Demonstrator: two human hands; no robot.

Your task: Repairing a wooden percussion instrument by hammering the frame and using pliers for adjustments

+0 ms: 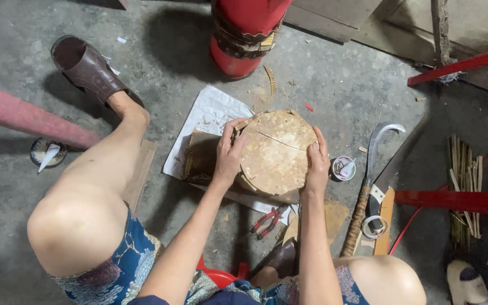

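A round wooden block (277, 152), tan on top with a crack across its far side, stands on the concrete floor between my knees. My left hand (230, 152) grips its left edge, fingers curled over the rim. On the block's right edge rests my right hand (317, 165), fingers flat against the side. Under the block lie a brown board (201, 158) and a white sheet (207, 116).
Red pliers (266, 220) lie just in front of the block. A curved knife (371, 169) with a wrapped handle and a small round tin (343, 168) are to the right. A red cylinder (244, 34) stands behind. Bamboo strips (464, 186) lie far right.
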